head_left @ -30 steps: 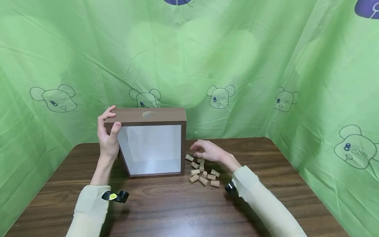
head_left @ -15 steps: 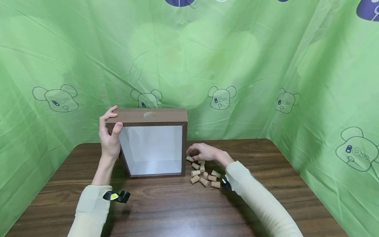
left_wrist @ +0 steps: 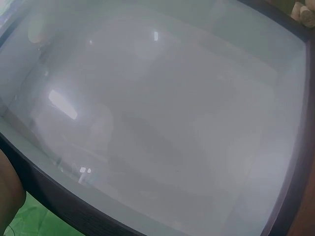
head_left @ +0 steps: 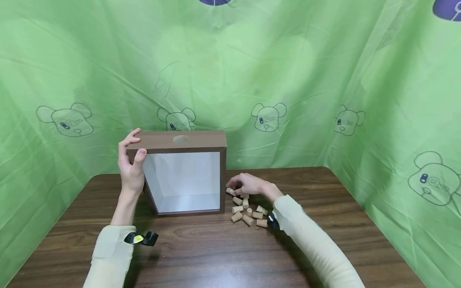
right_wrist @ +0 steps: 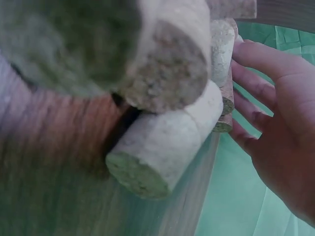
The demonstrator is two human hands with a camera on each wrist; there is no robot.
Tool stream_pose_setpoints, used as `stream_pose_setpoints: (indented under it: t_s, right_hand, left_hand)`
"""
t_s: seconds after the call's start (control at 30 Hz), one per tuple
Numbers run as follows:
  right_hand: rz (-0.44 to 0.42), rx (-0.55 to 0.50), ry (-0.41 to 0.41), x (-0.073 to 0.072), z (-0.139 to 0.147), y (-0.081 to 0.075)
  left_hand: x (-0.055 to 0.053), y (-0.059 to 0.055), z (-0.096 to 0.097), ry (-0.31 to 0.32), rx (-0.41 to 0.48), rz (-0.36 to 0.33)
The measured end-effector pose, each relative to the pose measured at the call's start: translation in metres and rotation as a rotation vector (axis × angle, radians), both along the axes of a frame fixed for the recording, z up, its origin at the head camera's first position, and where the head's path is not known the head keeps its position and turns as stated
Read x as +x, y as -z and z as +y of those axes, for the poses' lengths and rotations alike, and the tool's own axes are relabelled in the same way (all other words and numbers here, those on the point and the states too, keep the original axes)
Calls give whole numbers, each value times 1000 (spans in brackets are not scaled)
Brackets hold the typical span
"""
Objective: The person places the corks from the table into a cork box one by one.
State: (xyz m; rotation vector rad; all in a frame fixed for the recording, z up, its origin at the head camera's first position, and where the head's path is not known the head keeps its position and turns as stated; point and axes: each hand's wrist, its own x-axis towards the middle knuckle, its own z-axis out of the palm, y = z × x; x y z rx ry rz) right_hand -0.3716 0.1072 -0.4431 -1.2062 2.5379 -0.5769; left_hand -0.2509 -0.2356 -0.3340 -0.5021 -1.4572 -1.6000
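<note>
A brown shadow box frame (head_left: 226, 180) stands upright on the table, with a see-through front, a white inside and an oval hole (head_left: 181, 139) in its top. My left hand (head_left: 131, 170) grips its upper left corner, thumb on the front edge and fingers over the top. Just right of the box, my right hand (head_left: 250, 184) pinches a cork (head_left: 231, 191) at the back of a loose group of corks (head_left: 247, 220). In the right wrist view, a near cork (right_wrist: 142, 157) looms large, and the right fingers (right_wrist: 256, 88) reach the far corks. The left wrist view is filled by the box's front.
The wooden table (head_left: 201, 248) extends in front of the box and to both sides. A green curtain (head_left: 306, 80) printed with bear heads hangs behind and to the right. Each sleeve carries a black wrist camera (head_left: 149, 239).
My right hand has moved left and slightly down, from above the corks to the one nearest the box, and its fingers have closed round that cork. The left hand and the box keep their place.
</note>
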Motion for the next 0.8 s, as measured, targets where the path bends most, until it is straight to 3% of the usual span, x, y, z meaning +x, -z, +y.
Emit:
stream_pose_setpoints:
  t_s: [0.27, 0.57, 0.8]
  right_hand:
    - [29, -131, 62, 2, 6, -14]
    - [20, -303, 120, 8, 17, -44]
    - [62, -431, 101, 19, 28, -79]
  left_hand:
    - [-10, 9, -10, -2, -9, -4]
    - [6, 3, -5, -5, 1, 1]
    - [7, -2, 1, -11, -20, -9]
